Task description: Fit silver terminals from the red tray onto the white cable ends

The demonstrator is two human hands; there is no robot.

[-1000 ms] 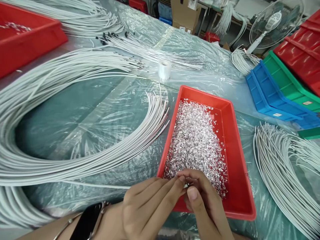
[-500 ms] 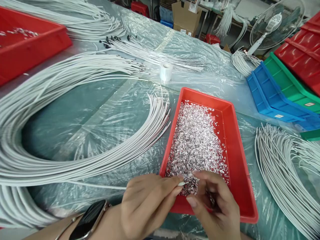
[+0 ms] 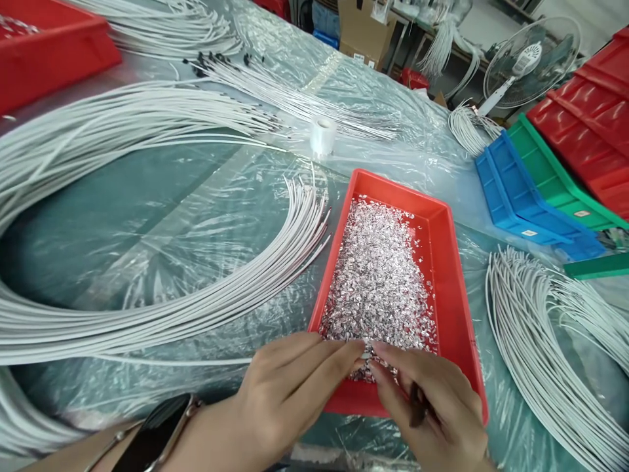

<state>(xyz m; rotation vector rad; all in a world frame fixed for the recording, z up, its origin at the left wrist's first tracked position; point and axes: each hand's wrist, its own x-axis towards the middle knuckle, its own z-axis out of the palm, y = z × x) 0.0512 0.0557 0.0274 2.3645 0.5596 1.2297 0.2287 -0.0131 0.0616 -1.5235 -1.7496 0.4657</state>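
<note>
My left hand (image 3: pixel 289 393) pinches a white cable (image 3: pixel 181 361) close to its end, over the near side of a red tray (image 3: pixel 459 314). The cable trails away leftward from under that hand. My right hand (image 3: pixel 437 400) has its thumb and forefinger closed at the cable's tip, nearly meeting my left fingertips. What those fingers hold is too small to make out. Something dark shows in the curl of the right hand, its kind unclear. Small shiny metal pieces (image 3: pixel 383 275) cover most of the tray's floor beneath both hands.
A big loop of white cables (image 3: pixel 162 321) lies left of the tray, another bundle (image 3: pixel 525 328) to its right. A clear tape roll (image 3: pixel 323 136) stands behind. Blue bins (image 3: pixel 521 203) and red bins (image 3: pixel 584 111) are stacked at right. Another red tray (image 3: pixel 54 59) sits far left.
My right fingers have come together at the cable's tip, where they were apart before. The view has shifted slightly, moving the scene a little left and up.
</note>
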